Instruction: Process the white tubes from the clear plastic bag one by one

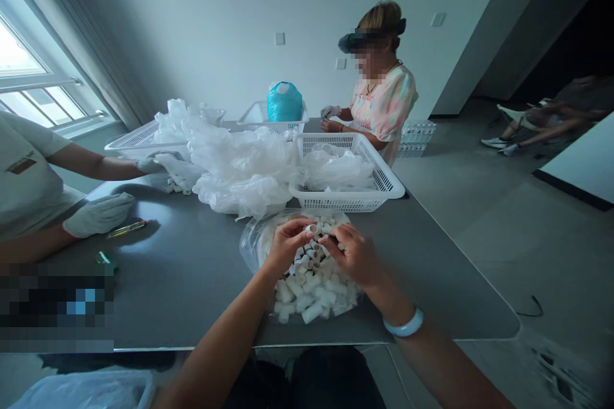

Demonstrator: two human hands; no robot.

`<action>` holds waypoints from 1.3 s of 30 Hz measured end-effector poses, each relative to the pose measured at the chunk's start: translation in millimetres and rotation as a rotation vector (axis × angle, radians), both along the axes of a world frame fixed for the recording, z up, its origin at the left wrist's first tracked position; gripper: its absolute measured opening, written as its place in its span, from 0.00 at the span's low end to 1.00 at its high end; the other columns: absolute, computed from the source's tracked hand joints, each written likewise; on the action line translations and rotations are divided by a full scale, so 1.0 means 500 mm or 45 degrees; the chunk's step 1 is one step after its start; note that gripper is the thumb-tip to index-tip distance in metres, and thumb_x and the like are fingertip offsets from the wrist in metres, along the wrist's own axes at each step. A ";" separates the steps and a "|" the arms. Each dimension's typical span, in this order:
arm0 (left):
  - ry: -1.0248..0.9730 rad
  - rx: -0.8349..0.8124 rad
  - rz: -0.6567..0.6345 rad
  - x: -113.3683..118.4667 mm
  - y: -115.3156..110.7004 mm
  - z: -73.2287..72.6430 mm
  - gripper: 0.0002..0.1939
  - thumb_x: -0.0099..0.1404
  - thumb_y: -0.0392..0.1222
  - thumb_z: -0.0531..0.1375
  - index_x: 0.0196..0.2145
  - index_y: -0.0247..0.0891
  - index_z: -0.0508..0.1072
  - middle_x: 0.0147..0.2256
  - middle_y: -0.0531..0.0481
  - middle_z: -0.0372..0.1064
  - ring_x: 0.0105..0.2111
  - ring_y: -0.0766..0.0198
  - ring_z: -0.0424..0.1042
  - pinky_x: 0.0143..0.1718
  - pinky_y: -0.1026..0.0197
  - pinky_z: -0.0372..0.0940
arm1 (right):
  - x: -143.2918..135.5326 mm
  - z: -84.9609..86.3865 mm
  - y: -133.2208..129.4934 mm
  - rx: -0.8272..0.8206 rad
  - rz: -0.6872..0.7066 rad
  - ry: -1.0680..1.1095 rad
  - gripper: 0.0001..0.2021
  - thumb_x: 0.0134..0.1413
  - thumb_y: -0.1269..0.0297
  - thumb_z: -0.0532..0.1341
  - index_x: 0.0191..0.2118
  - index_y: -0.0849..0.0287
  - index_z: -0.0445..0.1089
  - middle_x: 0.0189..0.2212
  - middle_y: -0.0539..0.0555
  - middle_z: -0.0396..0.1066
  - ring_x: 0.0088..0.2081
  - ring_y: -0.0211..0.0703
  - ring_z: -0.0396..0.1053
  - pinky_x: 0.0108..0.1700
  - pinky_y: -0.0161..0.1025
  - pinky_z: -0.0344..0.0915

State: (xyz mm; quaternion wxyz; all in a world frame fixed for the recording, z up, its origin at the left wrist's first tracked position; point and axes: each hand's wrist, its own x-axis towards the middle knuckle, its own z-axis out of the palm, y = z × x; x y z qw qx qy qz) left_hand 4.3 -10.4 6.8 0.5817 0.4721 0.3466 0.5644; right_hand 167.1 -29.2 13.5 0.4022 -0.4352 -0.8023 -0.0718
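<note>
Around us, a pale wall (206, 32) rises at twelve o'clock. Below it spreads the dark, smooth table (182, 281), with a window (23, 45) at ten. One person (33, 166) in gloves works at nine; another person (384, 96) is at one. At twelve we see a heap of thin plastic (244, 160), with a white basket (345, 204) just to its right and a blue bag (285, 104) behind. Right before us, a clear bag (252, 246) lies on the table, white pipe pieces (311, 313) heaped on it. Over the heap, our left hand (291, 244) pinches one pipe piece (313, 229) between thumb and fingers. Our right hand (355, 252) curls just beside it at three; we cannot tell whether it grips anything. We seem to be handling pieces singly; the next move likely calls for a steady left pinch and light right fingertips.
</note>
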 end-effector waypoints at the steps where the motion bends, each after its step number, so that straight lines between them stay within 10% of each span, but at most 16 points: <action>1: 0.024 -0.011 -0.022 0.000 0.000 -0.002 0.13 0.44 0.47 0.69 0.28 0.37 0.78 0.29 0.52 0.68 0.25 0.71 0.63 0.24 0.68 0.58 | -0.001 0.001 0.000 0.006 0.019 -0.011 0.22 0.63 0.50 0.45 0.25 0.58 0.62 0.21 0.51 0.65 0.27 0.39 0.64 0.30 0.34 0.55; 21: 0.208 0.077 -0.102 -0.005 0.006 -0.015 0.14 0.52 0.48 0.65 0.32 0.35 0.77 0.27 0.51 0.67 0.22 0.71 0.62 0.25 0.66 0.59 | -0.002 -0.003 0.004 -0.075 -0.059 -0.099 0.23 0.64 0.52 0.44 0.22 0.57 0.62 0.20 0.51 0.65 0.26 0.38 0.64 0.29 0.35 0.53; 30: 0.006 -0.166 -0.145 -0.013 0.018 -0.016 0.20 0.48 0.54 0.66 0.31 0.34 0.76 0.22 0.53 0.66 0.22 0.71 0.64 0.25 0.68 0.59 | 0.031 -0.056 0.056 -0.175 -0.398 -0.101 0.16 0.62 0.61 0.47 0.27 0.57 0.65 0.26 0.56 0.67 0.30 0.45 0.65 0.28 0.37 0.55; 35: -0.129 -0.207 -0.180 -0.021 0.021 0.001 0.21 0.43 0.50 0.70 0.31 0.32 0.76 0.25 0.52 0.67 0.24 0.73 0.63 0.28 0.69 0.59 | 0.030 -0.057 0.069 -0.216 -0.247 0.036 0.09 0.58 0.64 0.52 0.32 0.58 0.68 0.29 0.56 0.68 0.35 0.47 0.66 0.35 0.41 0.62; 39: -0.124 -0.182 -0.227 -0.032 0.007 0.030 0.20 0.43 0.49 0.70 0.30 0.31 0.76 0.24 0.52 0.66 0.22 0.75 0.60 0.26 0.70 0.56 | 0.026 -0.001 0.039 -0.028 0.211 0.204 0.16 0.56 0.75 0.45 0.41 0.57 0.67 0.34 0.56 0.70 0.40 0.44 0.66 0.43 0.44 0.64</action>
